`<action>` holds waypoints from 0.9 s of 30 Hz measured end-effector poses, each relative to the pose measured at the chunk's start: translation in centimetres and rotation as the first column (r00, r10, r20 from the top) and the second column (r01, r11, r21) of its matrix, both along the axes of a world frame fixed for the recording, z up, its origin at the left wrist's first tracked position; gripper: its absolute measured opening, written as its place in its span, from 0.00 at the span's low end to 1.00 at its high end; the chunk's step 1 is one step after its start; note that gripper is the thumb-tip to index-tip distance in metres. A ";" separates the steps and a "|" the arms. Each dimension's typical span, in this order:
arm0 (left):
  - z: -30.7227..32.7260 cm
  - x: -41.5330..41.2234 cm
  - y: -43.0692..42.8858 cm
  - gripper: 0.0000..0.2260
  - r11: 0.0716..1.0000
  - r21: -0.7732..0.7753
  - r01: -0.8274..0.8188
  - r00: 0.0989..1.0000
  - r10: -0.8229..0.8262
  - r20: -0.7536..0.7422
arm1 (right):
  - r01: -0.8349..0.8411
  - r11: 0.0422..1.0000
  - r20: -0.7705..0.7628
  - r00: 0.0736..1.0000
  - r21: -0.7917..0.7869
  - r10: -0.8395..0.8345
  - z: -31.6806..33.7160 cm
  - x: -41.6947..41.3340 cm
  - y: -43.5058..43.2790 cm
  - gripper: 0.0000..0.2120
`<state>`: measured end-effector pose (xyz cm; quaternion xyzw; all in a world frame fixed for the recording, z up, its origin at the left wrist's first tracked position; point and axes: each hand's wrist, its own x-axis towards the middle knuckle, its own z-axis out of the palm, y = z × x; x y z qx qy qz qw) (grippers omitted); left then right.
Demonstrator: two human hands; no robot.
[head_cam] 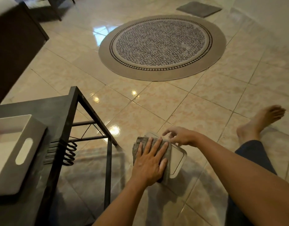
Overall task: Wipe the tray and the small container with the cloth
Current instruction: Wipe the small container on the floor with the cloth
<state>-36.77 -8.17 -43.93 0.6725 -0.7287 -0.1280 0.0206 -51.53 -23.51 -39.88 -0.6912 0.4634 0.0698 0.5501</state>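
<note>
On the floor, the left hand [150, 162] presses the cloth [166, 154] flat on the tray [178, 160], fingers spread; the right hand [179, 136] pinches its far edge. Wiping looks underway. The container [15, 154] waits on the table [59, 108].

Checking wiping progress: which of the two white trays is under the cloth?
The flat tray on the floor, under the cloth and left hand. The deeper handled one sits untouched on the table.

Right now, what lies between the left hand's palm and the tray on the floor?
In the head view, the grey cloth lies between the left hand and the tray.
</note>
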 end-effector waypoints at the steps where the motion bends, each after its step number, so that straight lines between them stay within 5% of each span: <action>1: -0.1 -0.1 0.0 0.27 1.000 -0.007 -0.012 1.000 0.012 -0.004 | 0.003 0.997 0.020 1.000 0.071 -0.004 0.0 -0.5 -0.1 0.21; 7: -0.3 -2.9 -0.9 0.27 0.981 -0.051 -0.186 0.983 0.185 -0.023 | 0.207 0.970 0.100 0.970 0.124 -0.220 -0.7 -3.7 1.8 0.26; 13: -0.3 -5.2 -1.8 0.26 0.940 0.067 -0.336 0.937 0.340 -0.080 | 0.452 0.887 0.125 0.879 0.093 -0.460 -1.9 -5.5 7.2 0.28; 27: 0.1 -5.2 -1.1 0.28 0.988 0.001 -0.154 0.985 0.153 -0.078 | 0.255 0.952 0.169 0.944 0.171 -0.283 -1.1 -3.8 2.7 0.40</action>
